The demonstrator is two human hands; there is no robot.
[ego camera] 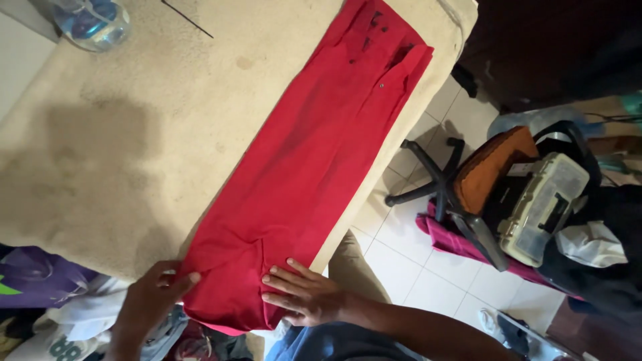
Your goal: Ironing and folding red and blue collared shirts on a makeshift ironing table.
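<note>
Head view: a pair of red trousers (314, 160) is laid lengthwise on a beige padded table (120, 134), legs stacked one on the other, the waistband end with its dark buttons lying at the far edge and the hem end hanging just over the near edge. The left hand (152, 297) is placed at the near left corner of the cloth, fingers curled over the hem edge — whether fabric is actually pinched cannot be told. The right hand (304, 292) is pressed flat on the fabric near the hem, fingers spread, nothing gripped. Judged from how the garment lies, the lengthwise doubling is done and the legs are largely smoothed; a crease is noted near the hem between the hands, and no crosswise fold has yet been made. A clear plastic bottle (90, 21) is seen at the far left of the table, well apart from the trousers. Beside the table — an office chair (468, 187) loaded with a grey plastic case (542, 204) and clothes, on a tiled floor (401, 261). No other view is available.
</note>
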